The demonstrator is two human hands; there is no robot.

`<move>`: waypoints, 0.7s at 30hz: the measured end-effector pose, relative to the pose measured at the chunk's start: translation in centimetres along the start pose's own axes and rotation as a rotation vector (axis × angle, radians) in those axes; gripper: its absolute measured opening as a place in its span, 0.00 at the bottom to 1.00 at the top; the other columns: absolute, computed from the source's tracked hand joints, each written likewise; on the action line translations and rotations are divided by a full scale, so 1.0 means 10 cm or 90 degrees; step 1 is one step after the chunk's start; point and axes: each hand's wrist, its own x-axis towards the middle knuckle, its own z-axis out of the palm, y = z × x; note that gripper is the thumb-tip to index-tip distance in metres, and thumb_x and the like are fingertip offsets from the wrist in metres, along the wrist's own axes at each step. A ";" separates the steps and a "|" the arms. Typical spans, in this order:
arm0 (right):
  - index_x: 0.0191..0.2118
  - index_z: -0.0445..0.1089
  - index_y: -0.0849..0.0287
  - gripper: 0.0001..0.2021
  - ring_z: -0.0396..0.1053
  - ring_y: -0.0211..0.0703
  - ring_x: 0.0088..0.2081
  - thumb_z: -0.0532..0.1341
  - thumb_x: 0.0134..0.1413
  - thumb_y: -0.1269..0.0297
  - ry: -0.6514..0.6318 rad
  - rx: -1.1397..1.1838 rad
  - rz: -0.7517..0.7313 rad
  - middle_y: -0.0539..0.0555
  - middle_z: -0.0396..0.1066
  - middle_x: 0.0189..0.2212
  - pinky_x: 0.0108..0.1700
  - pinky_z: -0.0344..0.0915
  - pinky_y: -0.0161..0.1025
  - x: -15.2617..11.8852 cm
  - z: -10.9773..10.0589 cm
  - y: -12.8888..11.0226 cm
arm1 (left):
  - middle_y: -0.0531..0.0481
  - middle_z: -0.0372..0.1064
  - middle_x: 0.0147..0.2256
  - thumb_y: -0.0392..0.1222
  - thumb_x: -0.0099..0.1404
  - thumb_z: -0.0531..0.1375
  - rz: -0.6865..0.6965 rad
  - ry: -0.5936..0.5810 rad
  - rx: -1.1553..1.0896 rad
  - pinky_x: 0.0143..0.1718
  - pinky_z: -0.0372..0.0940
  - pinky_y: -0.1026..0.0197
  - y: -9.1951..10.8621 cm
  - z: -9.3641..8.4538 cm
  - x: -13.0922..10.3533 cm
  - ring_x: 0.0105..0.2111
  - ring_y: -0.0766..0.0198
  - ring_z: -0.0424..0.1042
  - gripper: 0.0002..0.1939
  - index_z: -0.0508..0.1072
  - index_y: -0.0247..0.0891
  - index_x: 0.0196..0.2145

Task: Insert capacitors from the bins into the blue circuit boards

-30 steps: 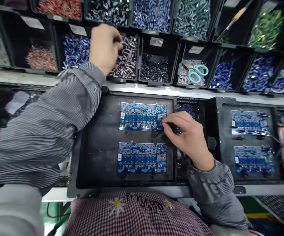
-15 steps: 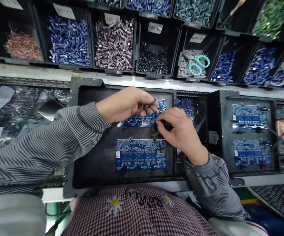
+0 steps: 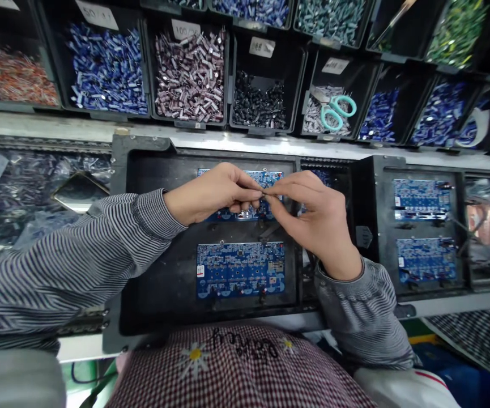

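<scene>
My left hand (image 3: 223,192) and my right hand (image 3: 310,212) meet fingertip to fingertip above the upper blue circuit board (image 3: 211,173). Both are closed in a pinch at the same spot. Something small and dark shows between the fingertips, too small to name. The hands cover much of the upper board. Below them the lower blue circuit board (image 3: 240,271), with a white label at its left edge, lies flat in the black tray (image 3: 160,283).
Bins of small parts line the back: blue (image 3: 106,71), mauve (image 3: 191,76) and black (image 3: 259,102) ones. Turquoise-handled scissors (image 3: 337,112) lie in one bin. A second black tray (image 3: 384,249) with two boards stands at right. Clear bags (image 3: 28,181) lie at left.
My right hand has moved up from the upper board's lower right edge to meet my left fingertips. The whole view has shifted slightly.
</scene>
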 end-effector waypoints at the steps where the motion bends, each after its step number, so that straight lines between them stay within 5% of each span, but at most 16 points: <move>1: 0.38 0.74 0.55 0.08 0.70 0.42 0.39 0.59 0.55 0.70 -0.006 0.003 -0.004 0.52 0.74 0.34 0.44 0.67 0.42 0.03 0.00 0.00 | 0.49 0.66 0.22 0.27 0.59 0.60 -0.005 0.015 -0.009 0.19 0.51 0.68 0.01 0.00 0.00 0.19 0.74 0.59 0.06 0.77 0.28 0.28; 11: 0.38 0.74 0.54 0.09 0.68 0.45 0.38 0.56 0.56 0.70 -0.055 -0.119 -0.060 0.53 0.74 0.34 0.43 0.64 0.45 0.09 0.03 0.08 | 0.44 0.69 0.28 0.26 0.59 0.55 -0.090 -0.067 -0.201 0.23 0.58 0.69 0.01 -0.12 0.03 0.23 0.72 0.64 0.09 0.75 0.26 0.26; 15: 0.35 0.73 0.56 0.07 0.70 0.42 0.34 0.58 0.53 0.71 0.017 -0.070 0.025 0.51 0.74 0.30 0.39 0.66 0.42 0.16 0.08 0.22 | 0.44 0.71 0.27 0.29 0.63 0.57 -0.021 0.021 -0.088 0.23 0.59 0.67 0.01 -0.08 0.02 0.24 0.70 0.67 0.08 0.74 0.28 0.29; 21: 0.34 0.73 0.53 0.07 0.68 0.45 0.40 0.58 0.54 0.69 0.014 -0.055 0.039 0.52 0.73 0.33 0.45 0.66 0.47 0.23 0.15 0.38 | 0.43 0.72 0.28 0.32 0.63 0.59 0.027 0.092 -0.004 0.23 0.59 0.67 0.02 -0.09 0.04 0.24 0.69 0.68 0.09 0.74 0.28 0.26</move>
